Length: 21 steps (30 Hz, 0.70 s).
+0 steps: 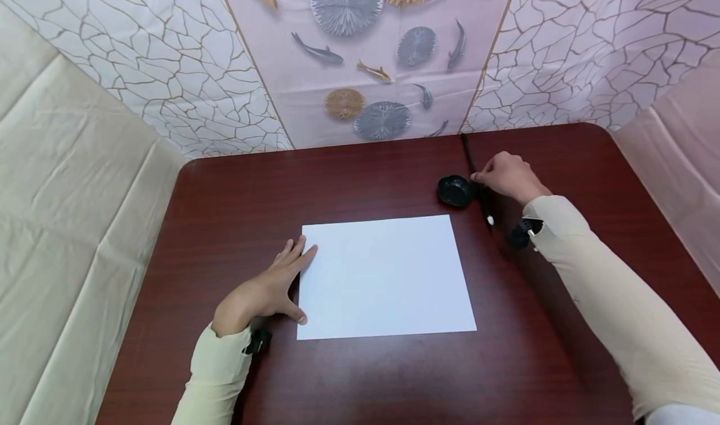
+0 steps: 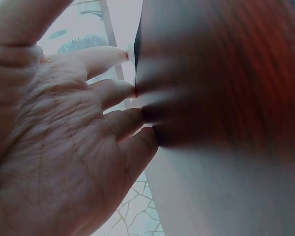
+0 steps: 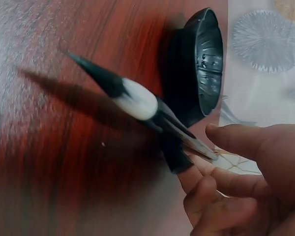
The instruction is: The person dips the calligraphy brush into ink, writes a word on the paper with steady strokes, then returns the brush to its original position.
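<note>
Currently I have the left hand (image 1: 264,294) spread flat-fingered at the left edge of the white sheet (image 1: 385,281): thumb on the paper near its lower left corner, index finger on it higher up, wide gap between the two, nothing pinched. Left wrist view gives me the open palm, fingertips down, no curl round anything

Right hand (image 1: 512,175) out at the far right of the dark red table (image 1: 394,381), thumb and fingers at the handle of the brush (image 1: 484,203). Right wrist view shows me the thumb on one side of the handle and bent fingers on the other; whether they have closed on it, I cannot tell

Brush position: right of the sheet's upper right corner, handle running toward the table's far edge, bristles toward the near side. Bristles white (image 3: 137,100) at the base, dark at the point. Just left of the handle I note a black dish (image 1: 454,191), its inside glossy in the wrist view

Cream sleeves (image 1: 216,375) on both arms, a dark device (image 1: 257,342) at each wrist. Beyond the table I see a patterned cloth (image 1: 382,56) with grey and gold fish and discs
</note>
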Each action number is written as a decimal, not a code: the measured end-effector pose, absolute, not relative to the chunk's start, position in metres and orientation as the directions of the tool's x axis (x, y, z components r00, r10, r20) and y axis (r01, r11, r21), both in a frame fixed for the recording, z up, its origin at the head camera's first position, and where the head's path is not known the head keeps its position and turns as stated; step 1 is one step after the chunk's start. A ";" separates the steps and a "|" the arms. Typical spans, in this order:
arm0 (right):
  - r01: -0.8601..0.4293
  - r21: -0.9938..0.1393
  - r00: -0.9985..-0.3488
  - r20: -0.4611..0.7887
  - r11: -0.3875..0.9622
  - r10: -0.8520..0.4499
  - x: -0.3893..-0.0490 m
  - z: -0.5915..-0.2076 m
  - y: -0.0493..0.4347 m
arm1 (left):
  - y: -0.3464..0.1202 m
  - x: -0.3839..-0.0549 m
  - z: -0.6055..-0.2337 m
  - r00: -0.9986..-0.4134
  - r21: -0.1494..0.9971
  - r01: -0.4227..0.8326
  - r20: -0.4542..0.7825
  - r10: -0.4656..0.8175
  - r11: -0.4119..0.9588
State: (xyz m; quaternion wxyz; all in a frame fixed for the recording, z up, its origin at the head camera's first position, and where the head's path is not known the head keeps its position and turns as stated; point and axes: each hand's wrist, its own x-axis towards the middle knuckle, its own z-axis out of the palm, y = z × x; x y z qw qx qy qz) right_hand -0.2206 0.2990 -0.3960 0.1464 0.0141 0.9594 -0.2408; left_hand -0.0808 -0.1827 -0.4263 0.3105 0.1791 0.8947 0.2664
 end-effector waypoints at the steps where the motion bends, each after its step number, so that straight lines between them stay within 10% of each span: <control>1: 0.105 -0.458 -0.956 -0.291 0.883 -0.038 -0.222 -0.398 0.299 | -0.183 -0.081 -0.427 -0.744 0.591 0.157 -0.456 0.488 0.791; 21: 0.213 -0.680 -0.954 -0.301 0.702 -0.002 -0.209 -0.369 0.300 | -0.178 -0.082 -0.430 -0.745 0.566 0.109 -0.498 0.444 0.817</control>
